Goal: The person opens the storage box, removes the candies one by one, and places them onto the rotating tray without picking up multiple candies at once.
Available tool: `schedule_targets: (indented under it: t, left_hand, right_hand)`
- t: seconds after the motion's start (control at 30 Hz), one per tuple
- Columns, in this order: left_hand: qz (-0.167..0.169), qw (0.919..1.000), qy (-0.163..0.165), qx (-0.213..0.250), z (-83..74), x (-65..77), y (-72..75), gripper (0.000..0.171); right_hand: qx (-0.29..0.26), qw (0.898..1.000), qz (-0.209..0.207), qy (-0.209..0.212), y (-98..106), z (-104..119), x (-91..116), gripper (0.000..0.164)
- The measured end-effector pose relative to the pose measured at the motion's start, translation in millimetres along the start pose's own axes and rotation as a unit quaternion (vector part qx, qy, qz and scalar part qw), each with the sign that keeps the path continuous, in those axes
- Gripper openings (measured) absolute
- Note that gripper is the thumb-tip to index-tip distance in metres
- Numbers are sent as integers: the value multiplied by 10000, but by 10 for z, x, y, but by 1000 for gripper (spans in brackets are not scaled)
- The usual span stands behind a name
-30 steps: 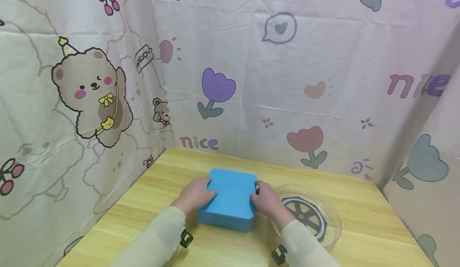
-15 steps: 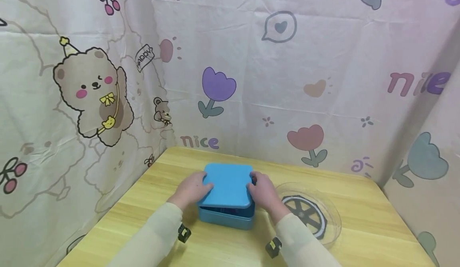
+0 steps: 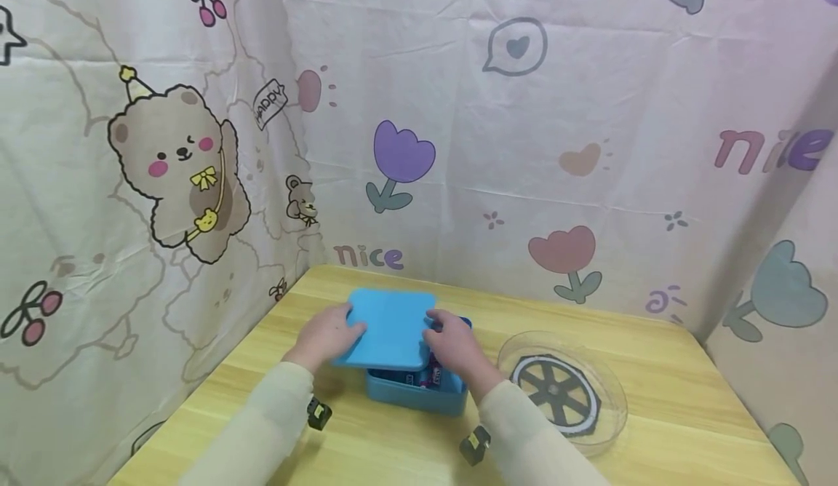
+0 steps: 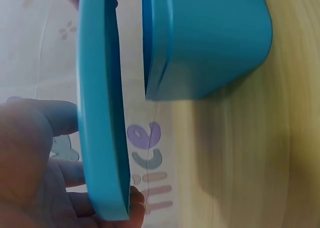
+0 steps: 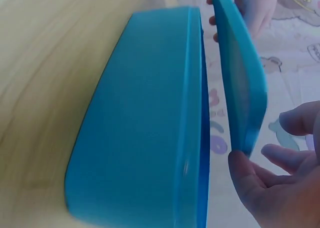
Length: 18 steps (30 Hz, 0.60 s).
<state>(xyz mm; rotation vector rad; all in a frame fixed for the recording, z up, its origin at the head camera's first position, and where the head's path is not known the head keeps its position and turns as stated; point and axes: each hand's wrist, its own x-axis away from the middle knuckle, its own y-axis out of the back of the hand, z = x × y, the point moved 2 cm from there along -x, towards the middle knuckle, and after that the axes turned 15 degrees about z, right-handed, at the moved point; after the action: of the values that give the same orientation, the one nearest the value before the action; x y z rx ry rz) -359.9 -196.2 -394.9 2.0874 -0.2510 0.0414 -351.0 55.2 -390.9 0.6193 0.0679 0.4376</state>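
A flat blue lid [image 3: 393,329] is raised off the matching blue box [image 3: 416,397] and overlaps its left part in the head view. My left hand [image 3: 325,339] grips the lid's left edge, thumb on top and fingertips [image 4: 137,200] curling beneath. At the right edge, my right hand [image 3: 456,344] has one fingertip [image 5: 240,160] against the lid's corner; its thumb stands apart from the lid. Small packets [image 3: 433,375] in dark and reddish wrapping show inside the box, partly hidden by the lid. In the right wrist view, the box wall [image 5: 140,118] stands beside the lifted lid.
Right of the box, a clear round dish [image 3: 612,428] surrounds a dark spoked wheel shape with a white ring [image 3: 555,391]. All stand on a wooden table [image 3: 668,377]. Printed curtains [image 3: 458,108] rise behind and at the sides.
The lid, seated on the box a second ago, has been lifted and moved left with both hands, uncovering the packets. The right hand's thumb now stands off the lid. The box has stayed about where it was.
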Motion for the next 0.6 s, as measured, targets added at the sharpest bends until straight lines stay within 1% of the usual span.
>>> schedule_targets:
  t: [0.2, 0.33, 0.47, 0.6]
  left_hand:
    - [-41, 9998, 175, -90, 131, -5, 124, 69]
    - [-79, 9994, 300, -154, 238, -10, 176, 71]
    - [-91, 9990, 434, -109, 347, 6, 233, 73]
    - [-86, 9979, 631, -79, 466, 46, 300, 75]
  right_hand:
    - [-210, 9994, 255, 84, -159, 152, -69, 50]
    - [-269, 9989, 375, 80, -269, 259, -118, 50]
    - [-311, 9984, 457, 84, -389, 372, -164, 52]
    - [-336, 9974, 612, 199, -523, 473, -216, 53]
